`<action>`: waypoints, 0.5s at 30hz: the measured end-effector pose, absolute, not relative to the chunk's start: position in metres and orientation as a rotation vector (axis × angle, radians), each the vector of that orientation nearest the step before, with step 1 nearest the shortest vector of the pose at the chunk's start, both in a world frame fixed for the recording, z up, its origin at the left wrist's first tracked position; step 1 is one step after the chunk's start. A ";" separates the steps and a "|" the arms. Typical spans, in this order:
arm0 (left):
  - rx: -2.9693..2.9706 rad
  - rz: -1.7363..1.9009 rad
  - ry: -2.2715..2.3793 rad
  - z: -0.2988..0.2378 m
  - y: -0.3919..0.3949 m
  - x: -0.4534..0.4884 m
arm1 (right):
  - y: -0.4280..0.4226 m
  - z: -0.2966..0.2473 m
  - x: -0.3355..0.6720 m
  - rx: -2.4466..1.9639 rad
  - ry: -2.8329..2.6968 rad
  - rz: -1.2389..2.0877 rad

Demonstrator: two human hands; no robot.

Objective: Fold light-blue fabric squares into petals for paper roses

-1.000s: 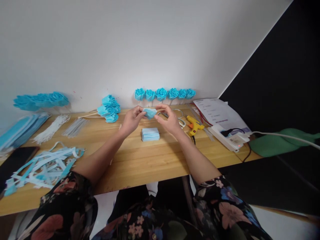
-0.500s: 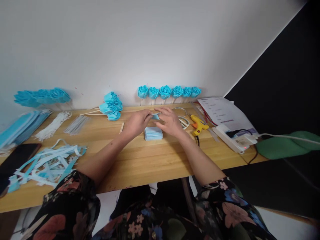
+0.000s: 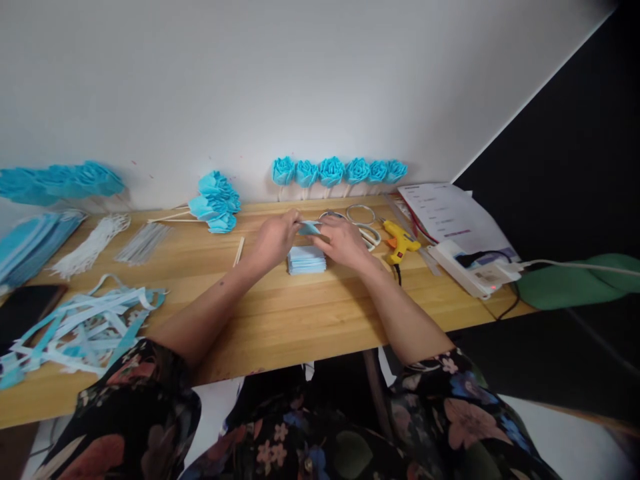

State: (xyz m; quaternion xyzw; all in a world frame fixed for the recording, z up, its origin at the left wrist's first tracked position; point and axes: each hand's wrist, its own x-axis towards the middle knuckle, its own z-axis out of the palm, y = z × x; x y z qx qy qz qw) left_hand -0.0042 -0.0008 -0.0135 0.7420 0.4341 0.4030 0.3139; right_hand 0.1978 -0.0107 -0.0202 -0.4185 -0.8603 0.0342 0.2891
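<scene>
Between my two hands is a small light-blue piece of mask fabric [image 3: 309, 228], held up above the table. My left hand [image 3: 278, 239] pinches its left end with closed fingers. On the other end, the fingers of my right hand [image 3: 344, 240] are closed too, thumb underneath. Just below the hands lies a neat stack of cut pale-blue pieces [image 3: 307, 260]. Two short wooden sticks [image 3: 239, 252] rest left of the stack. Behind my right hand, scissors [image 3: 369, 235] are partly hidden.
A yellow glue gun [image 3: 401, 241] and a white power strip [image 3: 467, 270] lie to the right. Blue fabric flowers [image 3: 331, 172] stand along the wall. At left are fabric strips [image 3: 90, 327], white cords [image 3: 93, 245], grey wires [image 3: 143, 243], masks [image 3: 37, 245] and a phone [image 3: 27, 310].
My right hand's fingers have drawn in from a more spread pose and now close on the fabric piece. The view has shifted slightly, and the piece shows more of its surface.
</scene>
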 end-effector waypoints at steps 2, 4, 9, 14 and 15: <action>1.990 1.103 1.206 -0.014 0.001 -0.005 | -0.011 -0.022 0.197 -1.097 -2.222 0.157; 1.951 1.149 1.198 -0.015 0.004 -0.005 | -0.011 -0.024 0.194 -1.101 -2.082 0.270; 1.654 1.240 1.002 -0.015 0.009 -0.005 | -0.008 -0.033 0.181 -1.017 -1.652 0.722; 1.478 1.269 0.865 -0.013 0.006 0.002 | 0.001 -0.043 0.182 -0.939 -1.569 0.873; 1.466 1.265 0.852 -0.013 0.004 0.004 | 0.001 -0.044 0.183 -0.951 -1.561 0.874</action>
